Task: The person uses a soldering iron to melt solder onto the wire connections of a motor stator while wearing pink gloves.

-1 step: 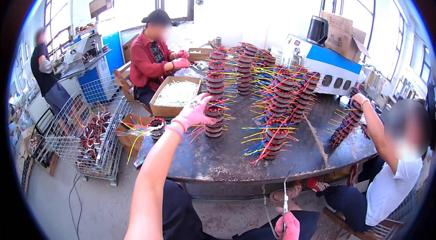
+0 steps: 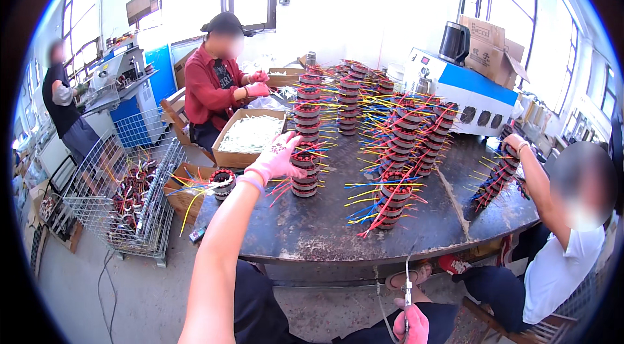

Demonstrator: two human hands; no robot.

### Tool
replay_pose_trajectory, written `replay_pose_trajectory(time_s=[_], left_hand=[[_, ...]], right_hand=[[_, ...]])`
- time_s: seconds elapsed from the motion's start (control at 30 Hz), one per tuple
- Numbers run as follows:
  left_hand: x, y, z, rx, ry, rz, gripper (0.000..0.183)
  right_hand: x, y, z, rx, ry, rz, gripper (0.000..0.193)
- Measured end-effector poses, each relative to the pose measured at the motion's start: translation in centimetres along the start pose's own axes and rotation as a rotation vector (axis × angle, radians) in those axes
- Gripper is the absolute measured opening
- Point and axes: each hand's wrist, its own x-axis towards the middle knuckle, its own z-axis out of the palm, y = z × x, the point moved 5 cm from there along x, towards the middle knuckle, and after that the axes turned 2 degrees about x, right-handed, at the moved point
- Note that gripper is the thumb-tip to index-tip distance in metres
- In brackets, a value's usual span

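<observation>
My left hand (image 2: 277, 157), in a pink glove, reaches across the table with its fingers curled around the side of a tall stack of motor stators (image 2: 305, 121). The stators are dark rings with red windings and coloured wire leads poking out. Part of the stack is hidden behind the hand. Low over my lap, my gloved right hand (image 2: 412, 324) is closed around a slim tool (image 2: 408, 289) with a thin, bent metal nozzle and a hose. Its tip is apart from the table edge. A single stator (image 2: 223, 183) lies left of my left forearm.
More stator stacks (image 2: 394, 198) with long wires stand across the dark table (image 2: 325, 233). A box of white strips (image 2: 250, 136) is beside a person in red (image 2: 209, 93). At right, another person (image 2: 565, 253) holds a leaning stack (image 2: 497, 178). A wire cage (image 2: 156, 214) stands left.
My hands keep their places, the left one on the stack and the right one on the tool. The person at the far left has shifted slightly.
</observation>
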Motion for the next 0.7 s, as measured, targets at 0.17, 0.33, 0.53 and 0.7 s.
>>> replay_pose_trajectory(time_s=[0.17,0.33,0.53,0.7], left_hand=[[3.7,0.0,2.6,0.068,-0.154,-0.06,0.128],[4.6,0.7,3.0,-0.084,-0.135,0.069,0.12],[4.6,0.2,3.5,-0.066,-0.104,0.05,0.118],[4.4,0.9,3.5,0.069,-0.166,0.053,0.123]], right_hand=[[1.1,-0.6,0.3,-0.055,0.043,0.018,0.043],[2.1,-0.4,0.6,-0.046,0.025,0.043,0.04],[2.6,0.4,1.0,-0.008,-0.004,0.072,0.033],[2.2,0.1,1.1,0.008,0.031,0.097,0.033]])
